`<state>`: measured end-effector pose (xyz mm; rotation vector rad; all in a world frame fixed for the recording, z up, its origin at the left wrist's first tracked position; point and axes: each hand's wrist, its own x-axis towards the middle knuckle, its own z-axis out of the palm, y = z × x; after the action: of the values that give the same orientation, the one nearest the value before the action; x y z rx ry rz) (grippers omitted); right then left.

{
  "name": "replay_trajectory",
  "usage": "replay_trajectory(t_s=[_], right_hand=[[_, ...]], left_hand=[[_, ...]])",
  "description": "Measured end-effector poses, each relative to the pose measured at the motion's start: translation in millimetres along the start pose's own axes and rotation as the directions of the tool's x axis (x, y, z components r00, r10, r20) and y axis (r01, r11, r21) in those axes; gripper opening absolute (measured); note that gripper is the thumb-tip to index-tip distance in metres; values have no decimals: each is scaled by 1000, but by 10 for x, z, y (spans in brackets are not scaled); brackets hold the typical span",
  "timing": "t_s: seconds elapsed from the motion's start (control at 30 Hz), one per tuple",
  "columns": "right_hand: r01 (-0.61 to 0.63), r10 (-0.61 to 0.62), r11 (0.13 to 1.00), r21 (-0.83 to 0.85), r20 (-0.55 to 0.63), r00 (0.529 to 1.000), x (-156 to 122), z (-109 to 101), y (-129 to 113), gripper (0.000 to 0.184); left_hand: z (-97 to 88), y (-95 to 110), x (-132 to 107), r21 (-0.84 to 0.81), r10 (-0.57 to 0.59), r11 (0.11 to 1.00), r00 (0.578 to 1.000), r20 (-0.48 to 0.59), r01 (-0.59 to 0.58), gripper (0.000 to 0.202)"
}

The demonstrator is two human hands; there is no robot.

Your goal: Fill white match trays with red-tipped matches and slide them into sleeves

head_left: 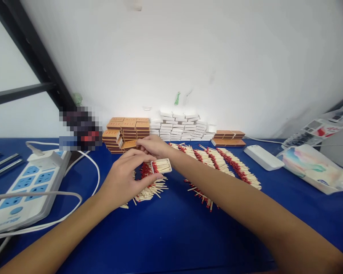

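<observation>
My left hand [124, 178] pinches a small white matchbox tray [162, 166] between thumb and fingers. Matches with red heads fill the tray. Behind it, my right hand [154, 146] reaches across to the left, its fingertips closed at the right end of an orange matchbox [129, 145]. This box lies low against the front of a stack of orange matchboxes [128, 125]; whether it is lifted I cannot tell. Below the tray, a pile of loose matches [147, 193] spreads on the blue table [165, 236], partly hidden by my left hand.
White matchbox trays [171, 131] are stacked along the wall, with more brown-sided matchboxes [228, 142] to their right. Rows of matches [240, 167] lie beyond my right forearm. A power strip [31, 186] with cables is at left; a white device [263, 157] and wipes pack [314, 167] at right.
</observation>
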<state>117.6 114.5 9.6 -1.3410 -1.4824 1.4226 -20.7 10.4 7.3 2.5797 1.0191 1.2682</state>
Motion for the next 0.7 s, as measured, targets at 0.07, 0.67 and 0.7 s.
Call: replay_trajectory(t_s=[0.07,0.67,0.7], right_hand=[[46,-46,999,-25,-21,999,-103,-133,14,29],[193,-190,981,29,-90,978,-1421,-870,468,37],[195,-191,980,33,-97,977,-1422,-856,478,38]], left_hand=[[-7,0,-2,-1,-13,1000,1000,2,13,34],[61,49,-53,68,-252,963,958,-136,263,36],[62,52,-50,57,-261,961,955,-140,271,36]])
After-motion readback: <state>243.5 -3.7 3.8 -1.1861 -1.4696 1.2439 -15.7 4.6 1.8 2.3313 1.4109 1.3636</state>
